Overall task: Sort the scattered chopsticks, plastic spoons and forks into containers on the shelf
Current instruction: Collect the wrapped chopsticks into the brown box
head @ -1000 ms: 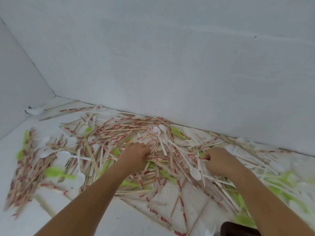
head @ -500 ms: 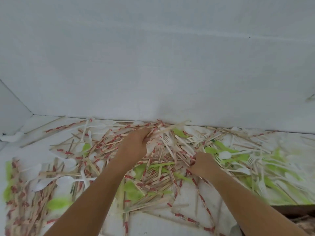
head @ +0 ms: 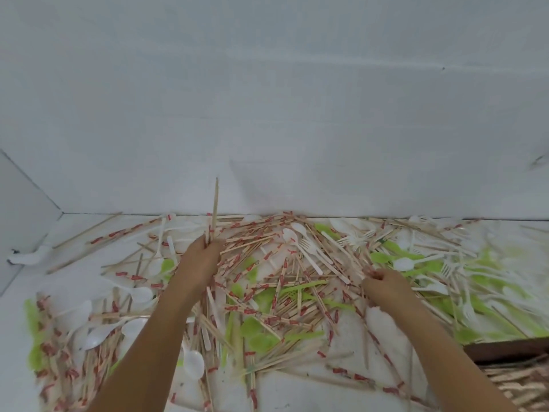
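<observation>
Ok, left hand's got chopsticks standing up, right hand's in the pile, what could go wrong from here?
The left hand grips the upright chopsticks only near their lower ends, so they may fan out or slip. The right hand pinches piled chopsticks tangled among a green fork and white spoon; pulling could drag wrong pieces along.

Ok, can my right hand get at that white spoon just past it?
Probably yes: the spoon lies uncovered on top, close beyond the right hand.
</observation>
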{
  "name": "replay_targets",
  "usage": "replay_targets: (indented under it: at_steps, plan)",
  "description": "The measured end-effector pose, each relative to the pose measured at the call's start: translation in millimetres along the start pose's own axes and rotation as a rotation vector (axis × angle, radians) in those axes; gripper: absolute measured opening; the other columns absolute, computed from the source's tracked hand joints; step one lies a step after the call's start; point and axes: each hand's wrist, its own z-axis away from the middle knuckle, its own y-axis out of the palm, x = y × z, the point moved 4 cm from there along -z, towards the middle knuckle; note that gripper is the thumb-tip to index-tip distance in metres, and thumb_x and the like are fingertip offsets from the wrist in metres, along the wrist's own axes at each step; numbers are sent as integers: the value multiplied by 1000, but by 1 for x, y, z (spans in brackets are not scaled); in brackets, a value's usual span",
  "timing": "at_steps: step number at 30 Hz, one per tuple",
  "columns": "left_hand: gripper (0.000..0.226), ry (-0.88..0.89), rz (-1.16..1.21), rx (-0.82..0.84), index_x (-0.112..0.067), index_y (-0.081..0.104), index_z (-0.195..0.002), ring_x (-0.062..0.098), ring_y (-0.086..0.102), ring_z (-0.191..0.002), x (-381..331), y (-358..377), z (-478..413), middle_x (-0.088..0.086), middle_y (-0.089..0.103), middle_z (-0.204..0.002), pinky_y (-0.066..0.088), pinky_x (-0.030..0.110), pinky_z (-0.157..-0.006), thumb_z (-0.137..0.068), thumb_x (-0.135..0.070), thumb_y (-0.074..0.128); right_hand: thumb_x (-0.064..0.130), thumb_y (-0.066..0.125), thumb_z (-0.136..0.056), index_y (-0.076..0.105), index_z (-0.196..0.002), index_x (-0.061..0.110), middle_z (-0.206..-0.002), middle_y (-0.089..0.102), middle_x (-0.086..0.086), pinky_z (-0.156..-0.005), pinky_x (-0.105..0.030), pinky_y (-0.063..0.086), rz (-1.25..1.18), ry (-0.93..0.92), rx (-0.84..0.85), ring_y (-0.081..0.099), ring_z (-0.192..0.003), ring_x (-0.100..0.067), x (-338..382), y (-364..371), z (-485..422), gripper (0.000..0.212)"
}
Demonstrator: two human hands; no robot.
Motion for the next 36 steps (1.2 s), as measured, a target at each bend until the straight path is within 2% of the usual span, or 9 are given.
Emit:
replay_targets:
  at_steps: [5, 8, 10, 14, 17, 20, 26, 32, 36]
  plan:
    - [46, 125, -586, -96, -15, 59, -65, 18, 54, -53, -1, 11, -13, 0, 55, -58, 39, 28, -51, -102, -41, 53, 22, 53, -91, 57, -79, 11, -70, 59, -3, -58, -36, 49, -42, -113, -49, 52, -57, -20, 58, 50, 6, 16]
    - [34, 217, -725, -138, -14, 69, -89, 16, 58, -63, -9, 28, -35, -1, 61, -73, 44, 29, -56, -96, -46, 60, 58, 54, -90, 62, -103, 16, -77, 66, 4, -56, -26, 48, 177, -120, 26, 62, -65, -12, 90, 83, 8, 45]
    - [46, 263, -839, -142, -19, 64, -115, 21, 61, -81, -10, 39, -51, 2, 60, -100, 48, 33, -68, -89, -56, 64, 71, 53, -88, 62, -95, 13, -76, 66, 4, -58, -27, 54, 405, -144, 31, 64, -66, -13, 105, 98, 9, 59]
    - [88, 233, -1094, 28, -22, 39, -149, 34, 59, -121, 3, 55, -80, 10, 46, -140, 53, 44, -86, -81, -72, 64, 42, 62, -88, 64, -90, 17, -79, 65, 2, -68, -31, 61, 514, -155, 42, 66, -69, -17, 116, 111, 5, 25]
    - [56, 266, -1208, 45, -21, 51, -133, 32, 63, -112, 6, 57, -95, 7, 55, -130, 55, 42, -84, -90, -56, 60, 27, 62, -86, 65, -91, 17, -77, 66, 2, -64, -29, 59, 486, -128, 61, 66, -69, -17, 108, 106, -1, 12]
    - [32, 289, -1274, 17, -21, 60, -119, 30, 67, -101, 2, 53, -99, 4, 64, -112, 52, 36, -72, -93, -40, 57, 33, 55, -90, 63, -82, 20, -73, 63, 4, -57, -26, 51, 417, -136, -5, 61, -64, -13, 99, 90, -5, 17]
    - [29, 313, -1409, -17, -22, 65, -118, 26, 63, -107, -15, 43, -99, 1, 66, -107, 57, 37, -81, -91, -30, 57, 28, 50, -96, 46, -64, 16, -57, 47, 1, -52, -27, 34, 176, -78, 32, 45, -50, -18, 82, 41, -2, 34]
    - [16, 375, -1562, -81, -22, 66, -101, 28, 37, -118, -34, 28, -88, 1, 52, -107, 34, 45, -95, -91, -28, 55, 20, 51, -97, 63, -82, 3, -69, 73, -8, -61, -31, 38, 78, -2, 150, 52, -61, -21, 71, 5, 4, 26]
    - [15, 397, -1494, -33, -24, 61, -102, 22, 54, -102, -49, 16, -80, -5, 57, -92, 33, 44, -98, -98, -33, 50, 15, 54, -98, 68, -95, 5, -66, 75, -6, -66, -33, 44, 110, -27, 224, 55, -65, -22, 72, -8, 6, 17]
